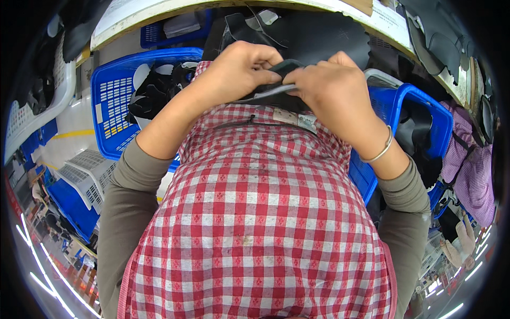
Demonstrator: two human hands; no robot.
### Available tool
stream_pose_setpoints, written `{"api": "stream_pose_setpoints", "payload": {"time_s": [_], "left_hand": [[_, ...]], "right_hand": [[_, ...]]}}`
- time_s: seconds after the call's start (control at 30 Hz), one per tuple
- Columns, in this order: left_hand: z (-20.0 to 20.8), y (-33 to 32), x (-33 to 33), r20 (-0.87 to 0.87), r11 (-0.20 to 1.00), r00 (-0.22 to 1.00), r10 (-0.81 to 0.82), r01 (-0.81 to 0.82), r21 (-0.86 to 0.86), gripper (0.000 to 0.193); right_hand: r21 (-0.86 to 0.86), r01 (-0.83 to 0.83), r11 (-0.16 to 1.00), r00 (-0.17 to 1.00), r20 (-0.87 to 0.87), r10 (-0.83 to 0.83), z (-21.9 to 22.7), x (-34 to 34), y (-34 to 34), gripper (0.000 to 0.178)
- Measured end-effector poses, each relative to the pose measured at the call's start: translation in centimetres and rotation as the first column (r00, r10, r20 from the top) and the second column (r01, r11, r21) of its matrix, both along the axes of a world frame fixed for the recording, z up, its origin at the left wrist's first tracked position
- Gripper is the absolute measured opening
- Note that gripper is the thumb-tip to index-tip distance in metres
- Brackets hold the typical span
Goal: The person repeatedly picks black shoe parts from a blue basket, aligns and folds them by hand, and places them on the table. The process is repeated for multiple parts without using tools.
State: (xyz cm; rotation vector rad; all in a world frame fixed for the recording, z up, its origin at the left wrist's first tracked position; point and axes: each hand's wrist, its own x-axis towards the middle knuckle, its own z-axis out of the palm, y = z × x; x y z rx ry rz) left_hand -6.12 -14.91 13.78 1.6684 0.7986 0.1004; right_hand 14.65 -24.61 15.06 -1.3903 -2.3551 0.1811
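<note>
Just above my lap, both hands work on a black leather-like piece (289,65) with a folded edge and a pale grey strip along its lower side. My left hand (245,68) pinches its left part between thumb and bent fingers. From the right, my right hand (330,89) grips the same piece near the fold, its fingertips close to those of the left. Part of the piece is hidden behind the fingers. Beyond the hands lies a larger black sheet (329,40) with a scalloped right edge.
A blue basket (114,114) with black and white cut pieces stands at left. Another blue basket (396,106) holding black pieces is at right. A pale bench edge (143,18) runs across the far side. Purple checked cloth (470,165) hangs at far right.
</note>
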Motion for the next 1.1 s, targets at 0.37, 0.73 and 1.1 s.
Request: {"api": "stream_pose_setpoints", "payload": {"time_s": [0.37, 0.73, 1.1], "left_hand": [[-0.5, 0.2, 1.3, 0.095, 0.941, 0.987, 0.126, -0.089, -0.325, 0.023], [0.6, -0.3, 1.2, 0.093, 0.978, 0.986, 0.14, -0.123, -0.168, 0.023], [-0.1, -0.1, 0.7, 0.071, 0.965, 0.979, 0.192, -0.175, -0.197, 0.027]], "right_hand": [[-0.768, -0.115, 0.63, 0.388, -0.619, -0.683, -3.1, 2.7, -1.2, 0.024], [-0.737, -0.062, 0.673, 0.474, -0.616, -0.63, -2.9, 2.5, -0.3, 0.031], [-0.773, -0.069, 0.631, 0.49, -0.578, -0.653, -1.8, 2.2, 0.6, 0.027]]}}
